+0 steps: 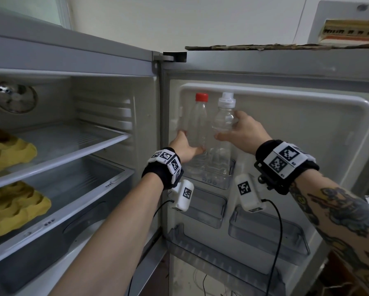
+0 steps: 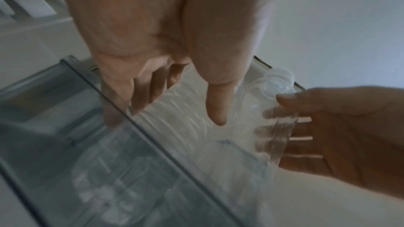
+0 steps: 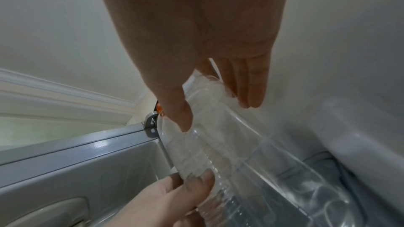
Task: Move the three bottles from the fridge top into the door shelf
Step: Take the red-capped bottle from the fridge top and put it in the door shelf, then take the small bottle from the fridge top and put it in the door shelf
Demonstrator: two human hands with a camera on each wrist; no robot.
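Two clear empty bottles stand side by side in the top door shelf (image 1: 213, 180), a clear plastic bin. My left hand (image 1: 190, 142) grips the lower body of the red-capped bottle (image 1: 197, 122). My right hand (image 1: 226, 124) grips the waist of the clear-capped bottle (image 1: 222, 112), thumb in front and fingers behind. In the left wrist view my left hand (image 2: 179, 111) wraps a ribbed bottle (image 2: 181, 99) above the shelf wall (image 2: 131, 161). The right wrist view shows my right hand (image 3: 217, 116) around the clear bottle (image 3: 214, 144). I cannot make out a third bottle.
Yellow egg trays (image 1: 10, 150) (image 1: 15, 206) lie on the fridge's inner shelves at left. Below the top shelf hang more clear door bins (image 1: 205, 206) (image 1: 269, 233). A cardboard sheet (image 1: 264, 47) lies on the door's top edge. Cables dangle from both wrist cameras.
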